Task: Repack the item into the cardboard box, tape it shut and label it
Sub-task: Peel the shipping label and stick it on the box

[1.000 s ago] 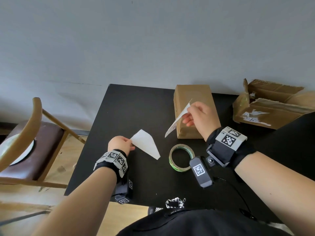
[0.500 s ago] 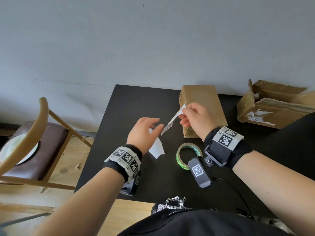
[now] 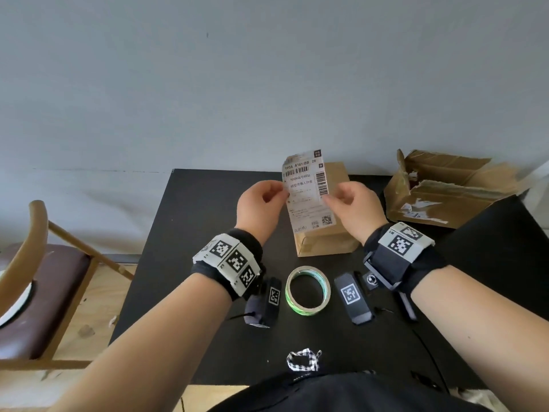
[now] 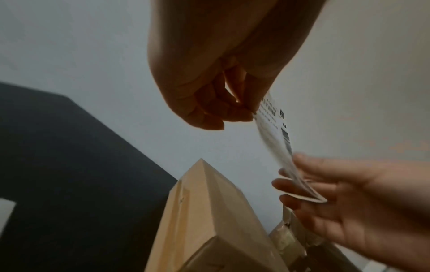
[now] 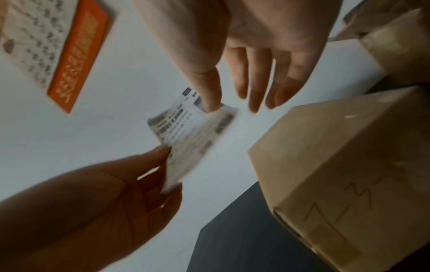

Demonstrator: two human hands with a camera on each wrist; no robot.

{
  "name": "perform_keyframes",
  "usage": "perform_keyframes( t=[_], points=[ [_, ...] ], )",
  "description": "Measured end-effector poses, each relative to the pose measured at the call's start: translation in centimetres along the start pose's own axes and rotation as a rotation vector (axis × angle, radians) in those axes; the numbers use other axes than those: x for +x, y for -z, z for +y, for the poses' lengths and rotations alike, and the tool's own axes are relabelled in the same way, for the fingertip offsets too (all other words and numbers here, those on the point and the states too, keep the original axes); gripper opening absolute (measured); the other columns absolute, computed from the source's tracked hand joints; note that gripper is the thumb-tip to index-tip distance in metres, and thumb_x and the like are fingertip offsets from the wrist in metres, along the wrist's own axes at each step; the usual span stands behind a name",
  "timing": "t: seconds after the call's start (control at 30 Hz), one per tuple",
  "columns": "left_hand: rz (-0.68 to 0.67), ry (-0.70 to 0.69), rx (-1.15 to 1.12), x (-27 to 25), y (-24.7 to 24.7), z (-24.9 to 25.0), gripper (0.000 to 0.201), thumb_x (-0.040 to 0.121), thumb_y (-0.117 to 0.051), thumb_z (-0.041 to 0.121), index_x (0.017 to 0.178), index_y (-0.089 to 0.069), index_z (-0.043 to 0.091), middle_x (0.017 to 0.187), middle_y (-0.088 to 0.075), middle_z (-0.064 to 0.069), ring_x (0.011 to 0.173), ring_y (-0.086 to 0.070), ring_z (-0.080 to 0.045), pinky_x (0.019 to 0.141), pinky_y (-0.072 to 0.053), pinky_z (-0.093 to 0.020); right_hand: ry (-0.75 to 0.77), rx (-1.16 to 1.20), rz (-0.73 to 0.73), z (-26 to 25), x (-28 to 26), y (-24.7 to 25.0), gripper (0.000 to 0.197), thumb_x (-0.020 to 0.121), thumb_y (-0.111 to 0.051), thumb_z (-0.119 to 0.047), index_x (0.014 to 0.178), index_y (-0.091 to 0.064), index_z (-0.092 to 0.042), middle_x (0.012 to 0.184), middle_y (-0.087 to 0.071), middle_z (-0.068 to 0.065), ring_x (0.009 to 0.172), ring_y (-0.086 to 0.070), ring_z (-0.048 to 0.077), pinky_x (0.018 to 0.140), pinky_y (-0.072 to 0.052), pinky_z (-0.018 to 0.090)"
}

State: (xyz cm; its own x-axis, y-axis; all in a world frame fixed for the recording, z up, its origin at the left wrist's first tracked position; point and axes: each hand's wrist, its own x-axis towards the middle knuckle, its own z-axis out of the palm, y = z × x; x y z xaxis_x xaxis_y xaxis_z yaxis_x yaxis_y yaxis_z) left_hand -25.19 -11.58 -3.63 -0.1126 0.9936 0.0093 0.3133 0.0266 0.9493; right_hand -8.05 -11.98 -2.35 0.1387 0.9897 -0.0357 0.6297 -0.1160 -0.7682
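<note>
A white shipping label (image 3: 307, 191) printed with barcodes is held upright, print toward me, just above the closed brown cardboard box (image 3: 325, 245). My left hand (image 3: 282, 190) pinches the label's left edge and my right hand (image 3: 327, 199) pinches its right edge. The left wrist view shows the left hand (image 4: 251, 115) pinching the label (image 4: 277, 139) over the box (image 4: 209, 211). In the right wrist view the thumb of my right hand (image 5: 213, 108) presses the blurred label (image 5: 193, 134), with its other fingers spread straight above the box (image 5: 337, 165).
A roll of clear tape (image 3: 308, 290) lies on the black table (image 3: 193, 218) in front of the box. A torn open carton (image 3: 445, 191) sits at the table's right rear. A wooden chair (image 3: 38, 263) stands left of the table. The wall is close behind.
My left hand let go of the white paper on the table and rose to the label. The label has turned print-side toward me and both hands now hold it over the box.
</note>
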Motion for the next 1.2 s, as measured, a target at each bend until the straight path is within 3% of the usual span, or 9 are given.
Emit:
perform_keyframes(
  t=[0.07, 0.17, 0.37, 0.5, 0.57, 0.63, 0.73, 0.9, 1.2],
  points=[
    [-0.009, 0.041, -0.067, 1.0, -0.8, 0.5, 0.013, 0.090, -0.060, 0.017, 0.082, -0.063, 0.026, 0.076, -0.063, 0.010, 0.070, -0.057, -0.006, 0.075, -0.052, -0.028, 0.022, 0.004, -0.019, 0.8, 0.8, 0.7, 0.021, 0.090, -0.059, -0.023, 0.106, -0.066, -0.012, 0.103, -0.067, -0.001, 0.097, -0.063, 0.015, 0.081, -0.047, 0.022],
    [-0.025, 0.057, -0.080, 2.2, -2.1, 0.7, 0.010, 0.090, -0.060, 0.015, 0.087, -0.065, 0.022, 0.076, -0.064, 0.010, 0.067, -0.057, -0.003, 0.072, -0.049, -0.024, 0.031, 0.033, -0.020, 1.6, 1.9, 1.8, 0.010, 0.091, -0.058, -0.019, 0.088, -0.067, -0.017, 0.087, -0.067, -0.004, 0.079, -0.061, 0.007, 0.069, -0.046, 0.016],
    [-0.083, 0.096, -0.067, 4.0, -4.6, 0.6, 0.010, 0.090, -0.060, 0.015, 0.090, -0.066, 0.022, 0.082, -0.067, 0.008, 0.074, -0.061, -0.006, 0.081, -0.053, -0.028, -0.016, 0.056, -0.088, 3.3, 4.2, 2.6, 0.006, 0.089, -0.061, -0.018, 0.088, -0.066, -0.014, 0.091, -0.067, 0.002, 0.087, -0.064, 0.017, 0.079, -0.053, 0.030],
    [-0.072, 0.117, 0.097, 5.1, -5.6, -0.5, 0.037, 0.088, -0.061, 0.022, 0.124, -0.056, 0.013, 0.101, -0.066, 0.006, 0.094, -0.062, -0.011, 0.087, -0.050, -0.028, -0.060, -0.031, -0.064, 4.6, 6.0, 2.8, 0.013, 0.091, -0.057, -0.018, 0.092, -0.065, -0.009, 0.094, -0.065, 0.004, 0.085, -0.059, 0.017, 0.078, -0.048, 0.029],
    [-0.129, 0.043, 0.312, 5.5, -5.7, -1.6, 0.058, 0.082, -0.066, 0.029, 0.135, -0.047, 0.014, 0.125, -0.057, 0.002, 0.115, -0.055, -0.014, 0.094, -0.045, -0.027, -0.100, -0.040, -0.083, 5.4, 6.7, 2.8, 0.015, 0.092, -0.056, -0.018, 0.092, -0.067, -0.007, 0.095, -0.067, 0.007, 0.085, -0.060, 0.019, 0.080, -0.050, 0.032],
    [-0.317, -0.015, 0.555, 5.3, -5.6, -2.4, 0.082, 0.076, -0.072, 0.037, 0.145, -0.032, 0.016, 0.149, -0.035, -0.001, 0.138, -0.031, -0.017, 0.109, -0.030, -0.030, -0.133, -0.029, -0.138, 6.0, 7.1, 2.7, 0.016, 0.091, -0.057, -0.017, 0.093, -0.068, -0.005, 0.098, -0.069, 0.009, 0.090, -0.063, 0.021, 0.085, -0.052, 0.036],
    [-0.496, -0.066, 0.822, 4.9, -5.6, -2.9, 0.109, 0.070, -0.074, 0.051, 0.151, -0.011, 0.016, 0.159, -0.007, 0.004, 0.146, -0.001, -0.015, 0.119, -0.009, -0.038, -0.150, -0.044, -0.188, 6.6, 7.7, 2.2, 0.017, 0.091, -0.057, -0.016, 0.095, -0.068, -0.004, 0.101, -0.069, 0.010, 0.095, -0.064, 0.022, 0.086, -0.051, 0.035],
    [-0.506, -0.102, 0.978, 5.4, -5.5, -3.3, 0.114, 0.067, -0.066, 0.067, 0.151, -0.005, 0.019, 0.159, 0.000, 0.008, 0.146, 0.004, -0.014, 0.118, -0.002, -0.043, -0.155, -0.068, -0.185, 6.8, 8.2, 1.6, 0.020, 0.092, -0.056, -0.017, 0.098, -0.070, -0.004, 0.102, -0.069, 0.010, 0.094, -0.063, 0.022, 0.084, -0.049, 0.032],
    [-0.516, -0.093, 1.028, 5.2, -5.6, -2.9, 0.113, 0.068, -0.063, 0.069, 0.151, -0.004, 0.020, 0.159, 0.001, 0.007, 0.146, 0.004, -0.014, 0.119, -0.002, -0.045, -0.180, -0.065, -0.217, 6.6, 8.4, 1.2, 0.022, 0.092, -0.056, -0.019, 0.095, -0.072, -0.004, 0.101, -0.070, 0.011, 0.095, -0.063, 0.023, 0.089, -0.049, 0.036]
  ],
)
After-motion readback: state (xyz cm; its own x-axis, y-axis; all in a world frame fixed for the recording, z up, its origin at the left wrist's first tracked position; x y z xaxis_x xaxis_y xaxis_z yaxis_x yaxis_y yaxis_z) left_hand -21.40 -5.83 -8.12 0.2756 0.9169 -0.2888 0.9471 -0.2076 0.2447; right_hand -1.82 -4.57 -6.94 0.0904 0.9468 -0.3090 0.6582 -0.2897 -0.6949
